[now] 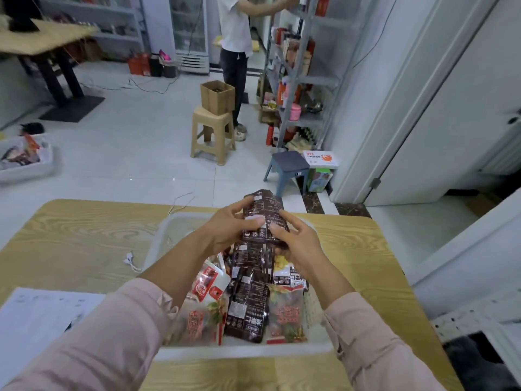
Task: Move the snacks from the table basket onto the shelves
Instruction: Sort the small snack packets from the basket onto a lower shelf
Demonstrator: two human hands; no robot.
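A white plastic basket (245,352) sits on the wooden table (73,235) and holds several snack packets: dark brown ones (248,303) and red-and-clear ones (205,286). Above the basket both hands grip one dark brown snack packet (265,206), held upright. My left hand (228,230) curls round its left side with the thumb on the front. My right hand (293,238) holds its right side and lower edge. Grey metal shelves (298,80) with boxes and bottles stand across the room at the right.
A person in a white shirt (234,24) stands at the shelves. A beige stool (212,134) carries a cardboard box (217,97); a grey stool (289,170) is nearer. Papers (42,317) and a white cable (131,262) lie on the table. Another white bin (25,159) sits on the floor at left.
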